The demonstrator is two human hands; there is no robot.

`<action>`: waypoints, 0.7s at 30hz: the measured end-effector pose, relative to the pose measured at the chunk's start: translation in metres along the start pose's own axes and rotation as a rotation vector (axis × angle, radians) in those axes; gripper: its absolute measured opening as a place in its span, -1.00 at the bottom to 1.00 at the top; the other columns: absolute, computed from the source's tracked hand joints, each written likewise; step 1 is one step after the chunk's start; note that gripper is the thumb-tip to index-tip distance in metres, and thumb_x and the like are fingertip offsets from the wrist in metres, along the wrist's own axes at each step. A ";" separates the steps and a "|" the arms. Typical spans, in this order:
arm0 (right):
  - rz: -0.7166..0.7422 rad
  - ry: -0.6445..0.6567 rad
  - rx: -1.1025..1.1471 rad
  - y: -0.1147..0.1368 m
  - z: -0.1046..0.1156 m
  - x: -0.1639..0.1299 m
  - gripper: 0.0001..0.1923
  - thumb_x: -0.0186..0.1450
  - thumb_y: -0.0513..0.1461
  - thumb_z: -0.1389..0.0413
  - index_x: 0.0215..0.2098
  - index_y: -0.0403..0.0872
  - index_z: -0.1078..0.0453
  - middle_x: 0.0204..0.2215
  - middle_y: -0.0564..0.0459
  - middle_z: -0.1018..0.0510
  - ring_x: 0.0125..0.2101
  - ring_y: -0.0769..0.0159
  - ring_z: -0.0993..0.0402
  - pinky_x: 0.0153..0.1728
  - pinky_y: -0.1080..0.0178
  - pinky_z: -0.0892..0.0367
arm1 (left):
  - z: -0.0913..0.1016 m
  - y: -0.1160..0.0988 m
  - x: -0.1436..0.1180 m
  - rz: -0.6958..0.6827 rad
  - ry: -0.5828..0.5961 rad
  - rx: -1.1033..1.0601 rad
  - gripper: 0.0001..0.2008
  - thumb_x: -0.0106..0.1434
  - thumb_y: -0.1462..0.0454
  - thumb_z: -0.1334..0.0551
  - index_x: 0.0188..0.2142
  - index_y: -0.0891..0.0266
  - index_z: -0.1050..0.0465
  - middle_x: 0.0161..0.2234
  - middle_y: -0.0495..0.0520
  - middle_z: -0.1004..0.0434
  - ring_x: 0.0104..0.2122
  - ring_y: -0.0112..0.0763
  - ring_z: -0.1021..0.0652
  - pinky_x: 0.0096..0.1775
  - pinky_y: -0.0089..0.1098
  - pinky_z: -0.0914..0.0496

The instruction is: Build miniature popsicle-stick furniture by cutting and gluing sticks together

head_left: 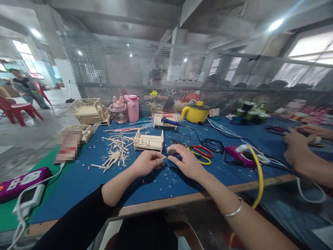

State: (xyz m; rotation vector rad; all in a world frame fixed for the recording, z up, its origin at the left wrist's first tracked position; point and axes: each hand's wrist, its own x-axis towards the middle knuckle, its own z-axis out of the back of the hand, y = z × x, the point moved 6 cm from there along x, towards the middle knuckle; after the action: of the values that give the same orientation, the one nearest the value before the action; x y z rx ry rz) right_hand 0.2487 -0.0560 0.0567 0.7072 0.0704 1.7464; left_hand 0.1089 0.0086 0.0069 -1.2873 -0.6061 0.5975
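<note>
A short piece of thin wooden stick (pixel 164 158) is pinched between the thumb and fingers of my left hand (pixel 147 163). My right hand (pixel 186 162) is close beside it, fingers bent and apart, with the tips near the stick's end. I see nothing clearly held in it, though its palm side is hidden. Behind my hands sits a small wooden frame with railings (pixel 148 140). Scissors with red and yellow handles (pixel 202 152) lie just beyond my right hand. A heap of loose wooden sticks (pixel 117 152) spreads to the left of the frame.
A blue-handled tool (pixel 170 121) rests on another wooden piece. Behind are a yellow pot (pixel 196 113) and a pink bottle (pixel 133 108). A purple power strip (pixel 240 157) with cables lies right, near another person's hands (pixel 299 142). A phone (pixel 68 147) leans left.
</note>
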 end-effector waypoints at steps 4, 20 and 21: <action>-0.360 0.254 -0.358 -0.019 -0.004 -0.024 -0.70 0.21 0.01 -0.16 -0.32 -0.04 -0.33 -0.40 -0.01 -0.55 -0.37 0.12 -0.49 -0.41 0.22 -0.22 | 0.015 0.016 0.004 -0.014 -0.068 0.037 -0.60 0.13 -0.02 -0.28 -0.32 0.33 -0.51 -0.41 0.12 -0.56 -0.51 -0.50 -0.45 -0.36 -0.41 -0.37; -0.649 -0.157 1.125 -0.010 0.013 -0.055 -0.49 0.09 0.10 -0.24 -0.47 0.00 -0.05 -0.70 0.36 -0.03 -0.75 0.61 0.23 -0.74 0.49 0.23 | -0.043 -0.042 0.005 -0.390 0.066 0.288 -0.83 0.23 0.22 -0.26 -0.26 0.25 -0.57 0.23 0.28 -0.25 0.28 -0.13 -0.20 0.24 -0.19 -0.09; -0.645 -0.126 1.191 -0.005 0.008 -0.056 -0.48 0.08 0.07 -0.27 -0.48 0.00 -0.04 -0.71 0.37 -0.02 -0.75 0.62 0.24 -0.75 0.50 0.24 | -0.045 -0.040 0.008 -0.384 0.081 0.261 -0.83 0.24 0.22 -0.24 -0.27 0.26 -0.57 0.11 0.26 -0.41 0.17 -0.17 -0.35 0.19 -0.21 -0.17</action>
State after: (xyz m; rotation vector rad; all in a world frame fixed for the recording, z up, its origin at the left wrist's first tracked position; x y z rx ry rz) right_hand 0.2641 -0.1070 0.0373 1.4273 1.1833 0.8964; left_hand 0.1491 -0.0239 0.0388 -0.9139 -0.6632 0.2929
